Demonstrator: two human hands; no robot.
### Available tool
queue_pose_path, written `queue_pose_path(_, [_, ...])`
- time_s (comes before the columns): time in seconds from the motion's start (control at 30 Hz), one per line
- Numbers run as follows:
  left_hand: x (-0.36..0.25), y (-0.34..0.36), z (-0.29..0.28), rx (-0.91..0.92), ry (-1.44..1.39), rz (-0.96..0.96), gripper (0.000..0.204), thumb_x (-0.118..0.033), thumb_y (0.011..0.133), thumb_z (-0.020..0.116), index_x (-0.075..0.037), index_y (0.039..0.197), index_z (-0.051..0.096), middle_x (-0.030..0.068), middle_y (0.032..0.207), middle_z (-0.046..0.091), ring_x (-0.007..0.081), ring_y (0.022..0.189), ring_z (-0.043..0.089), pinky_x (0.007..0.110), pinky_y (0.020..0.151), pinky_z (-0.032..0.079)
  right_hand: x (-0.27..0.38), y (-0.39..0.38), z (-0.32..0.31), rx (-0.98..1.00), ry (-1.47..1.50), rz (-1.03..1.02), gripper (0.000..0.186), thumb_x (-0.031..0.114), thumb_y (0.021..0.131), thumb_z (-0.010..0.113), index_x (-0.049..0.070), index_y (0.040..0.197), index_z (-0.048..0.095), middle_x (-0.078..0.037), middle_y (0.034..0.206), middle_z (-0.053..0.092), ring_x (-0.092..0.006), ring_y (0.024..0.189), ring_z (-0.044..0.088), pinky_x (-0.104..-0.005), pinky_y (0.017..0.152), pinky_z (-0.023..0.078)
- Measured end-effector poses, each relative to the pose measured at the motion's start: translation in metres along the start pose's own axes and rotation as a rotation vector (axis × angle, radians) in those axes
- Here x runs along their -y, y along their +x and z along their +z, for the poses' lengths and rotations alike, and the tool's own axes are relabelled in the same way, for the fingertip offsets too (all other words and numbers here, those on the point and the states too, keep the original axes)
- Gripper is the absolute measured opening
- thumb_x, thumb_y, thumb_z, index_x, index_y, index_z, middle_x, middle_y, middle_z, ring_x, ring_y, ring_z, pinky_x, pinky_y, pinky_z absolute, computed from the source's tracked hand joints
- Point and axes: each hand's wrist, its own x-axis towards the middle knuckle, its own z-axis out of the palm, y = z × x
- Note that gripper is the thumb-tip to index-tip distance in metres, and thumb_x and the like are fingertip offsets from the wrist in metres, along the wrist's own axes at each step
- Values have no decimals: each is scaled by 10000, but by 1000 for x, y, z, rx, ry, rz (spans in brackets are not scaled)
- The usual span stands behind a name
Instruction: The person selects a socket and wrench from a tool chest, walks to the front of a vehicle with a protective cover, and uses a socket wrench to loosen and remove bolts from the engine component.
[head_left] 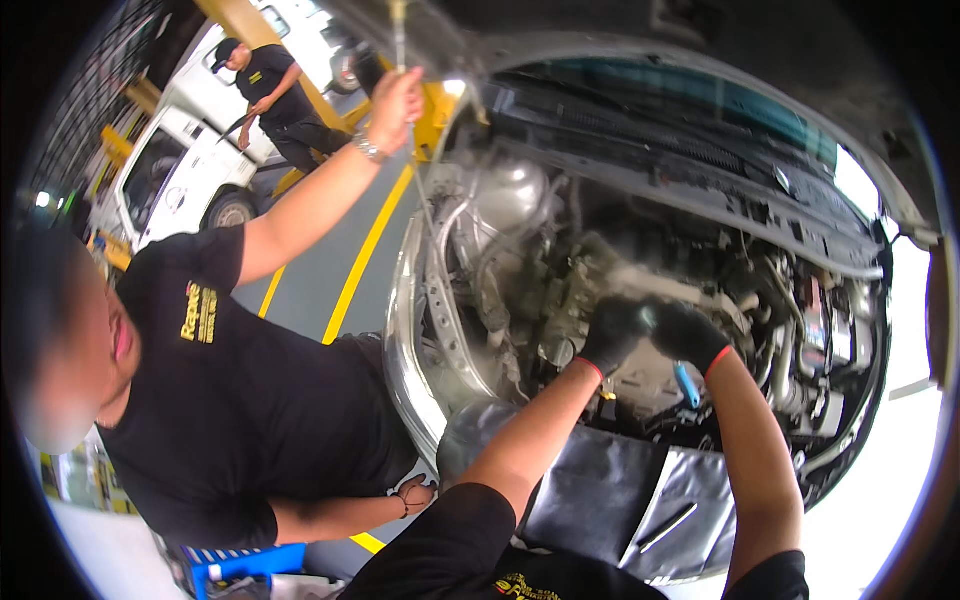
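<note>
My left hand [615,330] and my right hand [680,330], both in black gloves with red cuffs, meet over the middle of the open car's engine [565,290]. Their fingers curl together around something too blurred and covered to make out. Just below my right hand is a light blue handled item [688,385]. A small yellow loop [608,394] shows below my left hand. A dark padded fender cover [590,480] lies along the near edge, with a pen-like tool [668,525] on it.
A co-worker [220,350] stands close at left, one raised hand [395,105] gripping a rod near the raised hood [700,30]. Another person [280,90] stands beside a white vehicle [165,185]. A blue bin [240,565] sits at lower left. The battery area [830,325] is at right.
</note>
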Motion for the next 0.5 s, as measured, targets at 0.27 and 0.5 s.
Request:
queue_pose_path(0.27, [-9, 7, -5, 103, 106, -46, 128, -238, 830, 683, -114, 831, 715, 140, 818, 692, 344, 839, 665, 487, 761, 482, -13, 1, 12, 30, -15, 33, 407, 217, 861, 640, -11, 1188, 557, -305, 940, 692, -492, 907, 679, -575, 778, 538])
queue_pose_path(0.5, [1, 1, -2, 87, 236, 13, 126, -199, 796, 723, -108, 883, 713, 117, 812, 683, 339, 850, 654, 498, 782, 466, -10, 8, 7, 52, -120, 55, 528, 146, 812, 666, -26, 1289, 518, -278, 882, 687, -477, 866, 684, -560, 756, 543])
